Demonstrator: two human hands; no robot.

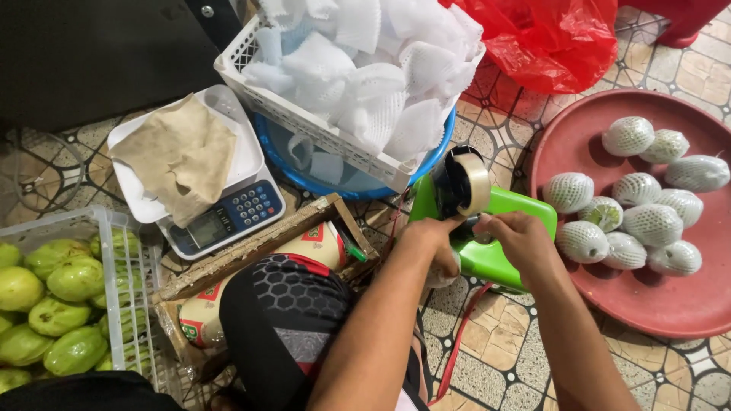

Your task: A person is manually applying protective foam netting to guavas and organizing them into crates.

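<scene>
A green tape dispenser (pixel 512 207) with a roll of clear tape (pixel 463 183) stands on the tiled floor in front of me. My left hand (pixel 432 242) sits at the base of the roll, fingers curled around a pale wrapped fruit that is mostly hidden under it. My right hand (pixel 519 237) is closed over the dispenser's middle, fingertips pinched together beside the left hand. To the right, a red round tray (pixel 689 308) holds several guavas in white foam nets (pixel 653 224).
A white basket of foam nets (pixel 365 68) rests on a blue basin behind the dispenser. A digital scale (pixel 217 205) with a brown cloth lies to the left. A crate of bare green guavas (pixel 57 304) is at far left. A red plastic bag (pixel 552 38) lies at the back.
</scene>
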